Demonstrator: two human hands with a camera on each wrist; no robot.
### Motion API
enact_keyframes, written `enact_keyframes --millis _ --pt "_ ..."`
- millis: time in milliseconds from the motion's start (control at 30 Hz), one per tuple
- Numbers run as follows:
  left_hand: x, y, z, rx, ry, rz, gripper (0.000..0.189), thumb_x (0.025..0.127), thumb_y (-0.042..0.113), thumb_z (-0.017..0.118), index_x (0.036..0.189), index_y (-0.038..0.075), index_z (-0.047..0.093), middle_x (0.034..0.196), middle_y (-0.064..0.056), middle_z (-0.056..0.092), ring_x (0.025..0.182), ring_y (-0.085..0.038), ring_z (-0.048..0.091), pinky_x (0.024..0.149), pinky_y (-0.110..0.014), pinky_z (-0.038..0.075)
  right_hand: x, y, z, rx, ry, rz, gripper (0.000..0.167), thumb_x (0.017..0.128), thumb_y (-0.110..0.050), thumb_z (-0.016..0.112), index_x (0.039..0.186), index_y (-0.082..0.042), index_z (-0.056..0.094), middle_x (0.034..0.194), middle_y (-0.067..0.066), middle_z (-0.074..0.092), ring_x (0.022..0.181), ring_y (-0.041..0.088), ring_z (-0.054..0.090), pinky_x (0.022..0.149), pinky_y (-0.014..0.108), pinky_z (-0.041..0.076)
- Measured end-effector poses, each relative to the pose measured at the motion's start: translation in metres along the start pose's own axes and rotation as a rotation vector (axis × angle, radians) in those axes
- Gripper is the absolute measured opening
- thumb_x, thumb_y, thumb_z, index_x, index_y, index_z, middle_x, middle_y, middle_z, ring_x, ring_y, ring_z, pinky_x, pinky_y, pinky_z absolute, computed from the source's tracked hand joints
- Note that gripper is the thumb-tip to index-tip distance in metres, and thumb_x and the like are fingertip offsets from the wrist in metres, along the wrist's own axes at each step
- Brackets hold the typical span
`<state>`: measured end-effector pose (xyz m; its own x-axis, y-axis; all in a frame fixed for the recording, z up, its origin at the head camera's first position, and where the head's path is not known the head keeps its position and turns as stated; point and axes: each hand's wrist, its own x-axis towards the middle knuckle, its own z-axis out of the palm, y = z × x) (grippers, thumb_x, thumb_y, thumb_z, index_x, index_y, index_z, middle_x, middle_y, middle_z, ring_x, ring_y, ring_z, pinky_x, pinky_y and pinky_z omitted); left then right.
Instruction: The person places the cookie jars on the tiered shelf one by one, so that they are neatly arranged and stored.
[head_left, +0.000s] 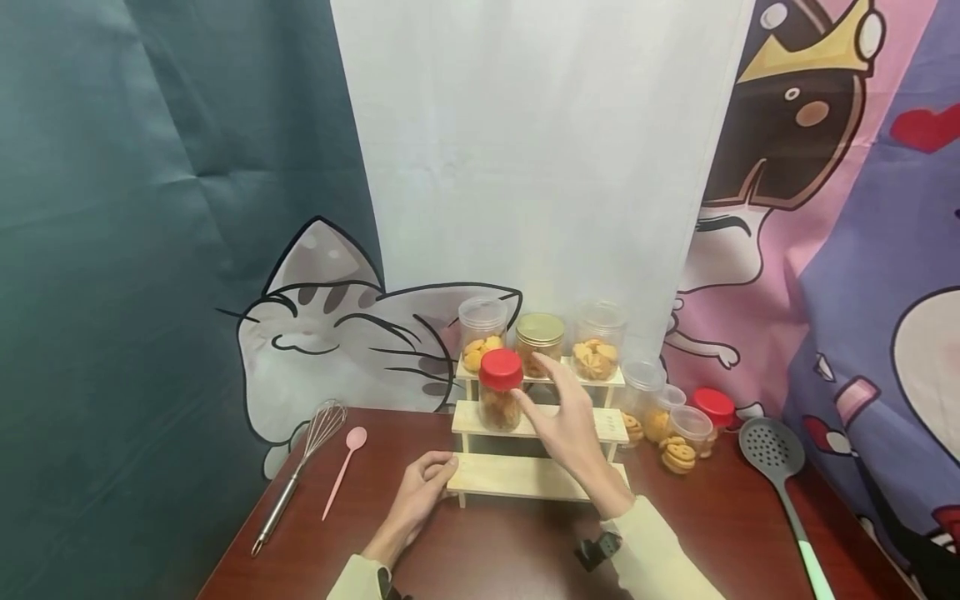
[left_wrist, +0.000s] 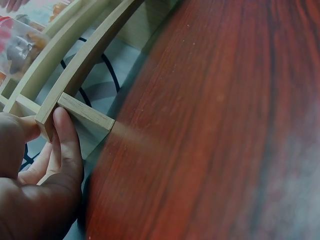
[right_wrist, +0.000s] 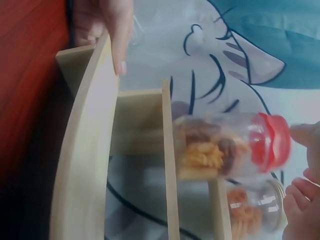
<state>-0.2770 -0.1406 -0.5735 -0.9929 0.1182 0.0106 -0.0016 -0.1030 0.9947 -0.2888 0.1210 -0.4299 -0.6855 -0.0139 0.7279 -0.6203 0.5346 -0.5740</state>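
A three-tier wooden shelf stand (head_left: 540, 477) stands on the table. My left hand (head_left: 422, 490) pinches the left end of its lowest step, thumb above and fingers below, as the left wrist view shows. On the middle step, near the left, a clear jar with a red lid (head_left: 501, 392) stands upright with cookies inside. My right hand (head_left: 566, 421) is just right of this jar, thumb and fingers spread apart with nothing between them; its thumb tip comes close to the red lid (right_wrist: 277, 142) in the right wrist view. The top step carries a gold-lidded jar (head_left: 539, 343) and two clear-lidded jars of cookies.
Right of the stand are several more cookie jars, one with a red lid (head_left: 712, 407). A grey slotted skimmer (head_left: 772, 450) with a mint handle lies at the far right. At left lie a whisk (head_left: 300, 475) and a pink spoon (head_left: 345, 471). Printed cloth hangs behind the table.
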Motion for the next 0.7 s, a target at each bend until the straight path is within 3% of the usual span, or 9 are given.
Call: enact_keyframes --millis 133,300,467,533,700 --pt "0.001 0.000 -0.001 0.003 -0.002 -0.008 0.048 0.107 0.024 0.071 0.137 -0.011 0.057 0.113 -0.016 0.078 0.088 -0.013 0.074 0.079 -0.028 0.065 -0.012 0.007 -0.025 -0.023 0.071 0.016 0.052 0.095 -0.017 0.086 0.143 -0.012 0.068 0.140 0.007 0.073 0.129 0.028 0.069 0.110 0.041 0.055" --pt "0.002 -0.002 -0.002 0.005 0.003 -0.019 0.048 0.107 0.024 0.072 0.137 -0.010 0.057 0.113 -0.015 0.078 0.088 -0.012 0.073 0.079 -0.026 0.064 -0.027 0.022 -0.058 -0.012 0.135 0.080 0.045 0.096 -0.011 0.083 0.139 -0.012 0.071 0.137 0.005 0.075 0.127 0.018 0.069 0.111 0.018 0.050" --pt "0.003 -0.003 -0.001 0.000 0.003 -0.021 0.048 0.107 0.023 0.071 0.137 -0.010 0.057 0.112 -0.014 0.078 0.087 -0.012 0.073 0.079 -0.026 0.064 -0.043 0.045 -0.087 0.019 0.211 0.127 0.043 0.094 -0.001 0.082 0.136 -0.007 0.073 0.131 0.014 0.075 0.117 0.000 0.069 0.103 0.009 0.052" --pt "0.002 -0.002 -0.001 -0.001 0.003 -0.022 0.047 0.107 0.023 0.071 0.137 -0.011 0.057 0.113 -0.016 0.078 0.088 -0.013 0.074 0.079 -0.027 0.064 -0.049 0.056 -0.098 -0.028 0.245 0.147 0.043 0.093 0.000 0.083 0.134 -0.007 0.074 0.127 0.016 0.076 0.114 -0.003 0.068 0.101 0.006 0.050" --pt "0.001 -0.001 0.000 0.011 0.004 -0.023 0.046 0.108 0.024 0.070 0.137 -0.010 0.057 0.114 -0.017 0.078 0.089 -0.014 0.074 0.080 -0.027 0.064 -0.063 0.092 -0.125 -0.218 0.337 0.238 0.045 0.089 -0.005 0.086 0.132 -0.007 0.075 0.124 0.015 0.075 0.110 0.010 0.066 0.096 0.003 0.042"
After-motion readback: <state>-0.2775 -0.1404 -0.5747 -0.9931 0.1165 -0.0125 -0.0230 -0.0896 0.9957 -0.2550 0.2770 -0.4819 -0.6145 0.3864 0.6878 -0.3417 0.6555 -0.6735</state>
